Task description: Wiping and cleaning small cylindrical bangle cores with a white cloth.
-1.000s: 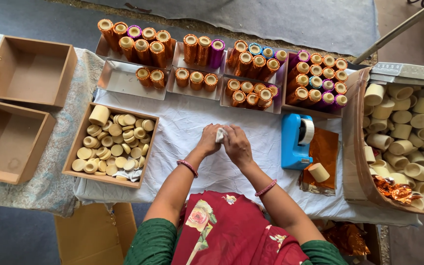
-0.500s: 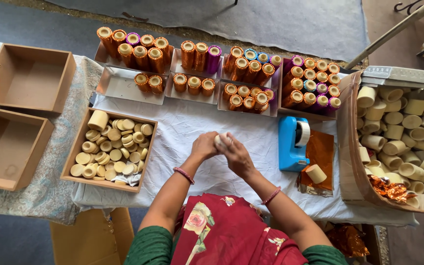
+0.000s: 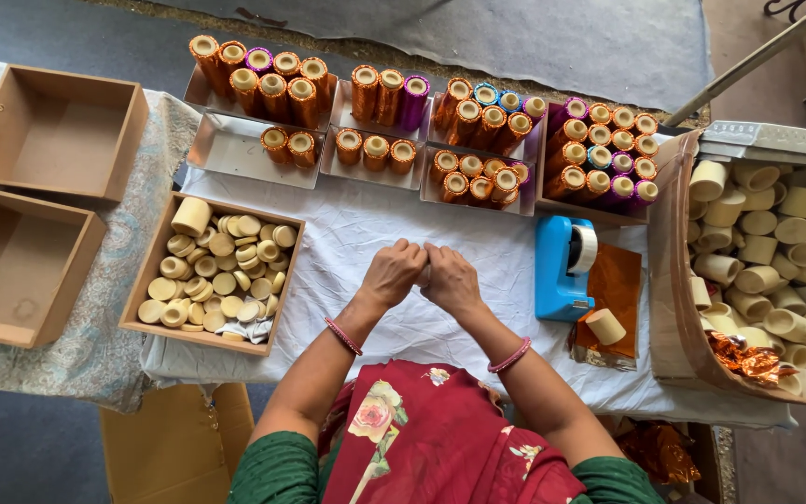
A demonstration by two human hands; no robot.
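Cream cylindrical cap (image 3: 423,273), mostly hidden, is pinched between left hand (image 3: 392,273) and right hand (image 3: 451,279); blue tape dispenser (image 3: 560,271) at three o'clock.

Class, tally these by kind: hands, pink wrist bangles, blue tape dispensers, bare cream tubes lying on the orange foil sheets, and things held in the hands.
Hands, left hand and right hand: 2
Pink wrist bangles: 2
Blue plastic tape dispenser: 1
Bare cream cardboard tube on the orange foil sheets: 1
Small pale piece pinched between both hands: 1
Total: 7
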